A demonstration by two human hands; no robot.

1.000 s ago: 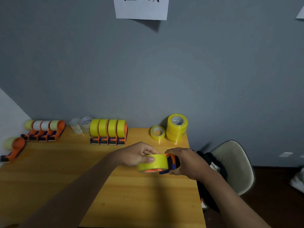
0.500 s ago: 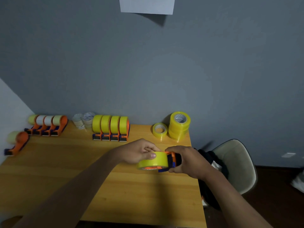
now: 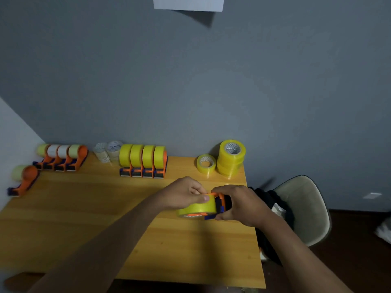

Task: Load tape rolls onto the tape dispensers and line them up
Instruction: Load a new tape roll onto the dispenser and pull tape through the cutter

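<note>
Item in hand: one yellow tape roll seated on an orange-and-blue dispenser, held just above the wooden surface near its right edge.
Left hand: fingers curled over the roll's top, thumb pressed against its rim.
Right hand: fingers wrapped around the dispenser's body, thumb under its lower corner.
Both hands cover much of the dispenser; its handle end is hidden.

Back row, centre: four loaded dispensers with yellow rolls, side by side and touching, against the grey wall.
Back row, left: four orange dispensers with pale rolls, likewise lined up.
Far left edge: one orange dispenser with a pale roll, apart from the rows.
Between the two rows: a few loose clear rolls.
Back right corner: stack of yellow rolls, with a single yellow roll just beside it.
Beyond the surface's right edge: pale chair bearing dark items.
Wall, top: white sheet of paper.
</note>
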